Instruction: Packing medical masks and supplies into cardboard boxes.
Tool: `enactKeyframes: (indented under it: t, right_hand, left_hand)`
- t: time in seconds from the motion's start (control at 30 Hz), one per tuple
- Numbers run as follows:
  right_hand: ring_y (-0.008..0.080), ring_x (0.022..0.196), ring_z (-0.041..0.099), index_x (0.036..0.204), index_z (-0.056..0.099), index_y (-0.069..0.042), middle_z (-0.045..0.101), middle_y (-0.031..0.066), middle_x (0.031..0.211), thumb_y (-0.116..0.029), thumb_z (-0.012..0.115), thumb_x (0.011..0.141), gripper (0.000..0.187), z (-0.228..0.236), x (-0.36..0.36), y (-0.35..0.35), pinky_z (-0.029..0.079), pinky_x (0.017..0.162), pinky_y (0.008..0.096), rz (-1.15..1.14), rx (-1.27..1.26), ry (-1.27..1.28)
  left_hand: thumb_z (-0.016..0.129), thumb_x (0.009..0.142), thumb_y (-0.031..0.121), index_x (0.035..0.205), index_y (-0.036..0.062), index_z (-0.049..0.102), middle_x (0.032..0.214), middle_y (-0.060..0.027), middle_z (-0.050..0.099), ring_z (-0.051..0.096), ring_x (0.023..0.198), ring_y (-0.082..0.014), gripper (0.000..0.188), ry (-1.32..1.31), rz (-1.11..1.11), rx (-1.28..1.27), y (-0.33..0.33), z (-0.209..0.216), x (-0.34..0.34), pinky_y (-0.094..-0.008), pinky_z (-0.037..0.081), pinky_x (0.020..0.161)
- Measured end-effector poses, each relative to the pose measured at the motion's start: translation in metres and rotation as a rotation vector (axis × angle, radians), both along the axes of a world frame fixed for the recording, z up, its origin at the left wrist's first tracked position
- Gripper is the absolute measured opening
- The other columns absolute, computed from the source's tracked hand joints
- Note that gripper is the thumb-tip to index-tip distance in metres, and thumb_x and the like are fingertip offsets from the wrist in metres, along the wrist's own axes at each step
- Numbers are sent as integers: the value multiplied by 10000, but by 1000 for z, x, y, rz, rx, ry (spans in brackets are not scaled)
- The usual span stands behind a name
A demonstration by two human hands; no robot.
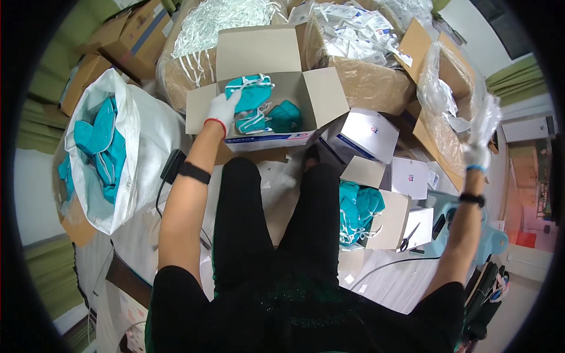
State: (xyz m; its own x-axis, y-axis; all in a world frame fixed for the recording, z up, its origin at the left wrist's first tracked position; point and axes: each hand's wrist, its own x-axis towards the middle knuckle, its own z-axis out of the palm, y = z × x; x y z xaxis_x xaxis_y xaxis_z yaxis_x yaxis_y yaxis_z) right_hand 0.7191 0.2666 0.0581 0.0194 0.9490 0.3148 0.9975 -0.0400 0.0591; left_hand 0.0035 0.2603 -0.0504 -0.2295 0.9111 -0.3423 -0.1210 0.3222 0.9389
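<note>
My left hand, in a white glove, grips the edge of a teal face mask with white straps. It holds the mask over an open cardboard box standing beyond my knees. Inside the box lie more teal masks. Out to the far right, my right hand, also gloved, is raised beside an open carton lined with clear plastic. Motion smears its fingers, and a whitish, see-through blur extends above it; whether it holds anything I cannot make out.
A white sack of teal masks stands at left. Large cartons hold white straps and white packets at the back. Right of my legs are a smaller box of masks, white boxes, scissors and a blue plastic stool.
</note>
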Motion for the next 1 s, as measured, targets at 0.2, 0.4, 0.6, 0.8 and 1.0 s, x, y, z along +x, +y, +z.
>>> enactKeyframes:
  t: [0.2,0.4,0.6,0.8,1.0]
  right_hand:
    - [372,1064,605,1392,320,91,577,235,1236,-498,537,909,792,44,19,78,461,930,497,-468,433,2022]
    - [156,634,625,953,659,-5,660,75,762,-215,601,912,222,-74,-43,-11,492,552,254,-284,504,1225]
    - [141,581,602,896,663,-11,652,82,712,-306,618,898,298,-171,-199,-144,472,525,278,-444,-553,1272]
    - [345,834,678,1003,638,109,666,240,932,-553,689,758,708,-278,-201,-251,545,707,421,-628,-1027,728]
    - [289,1017,622,1257,487,89,611,200,1146,-392,847,667,841,-315,-220,-281,511,874,407,-766,-501,1062]
  left_hand:
    - [690,795,543,1407,-98,295,1265,-303,534,561,1164,-345,971,557,-97,-118,2,-40,7,-385,472,958]
    - [678,778,388,1241,188,610,1089,-166,658,615,1025,-343,509,1194,-893,-2,-56,-8,45,-408,486,888]
    - [533,825,149,888,145,678,855,-109,672,642,816,-334,158,1380,-768,250,-88,-58,33,-466,498,683]
    - [550,850,151,1034,200,677,844,-120,671,643,767,-343,228,1558,-718,183,-112,-30,40,-457,499,682]
    - [551,774,55,999,189,675,849,-78,670,642,777,-288,290,1558,-633,505,-156,5,51,-409,502,703]
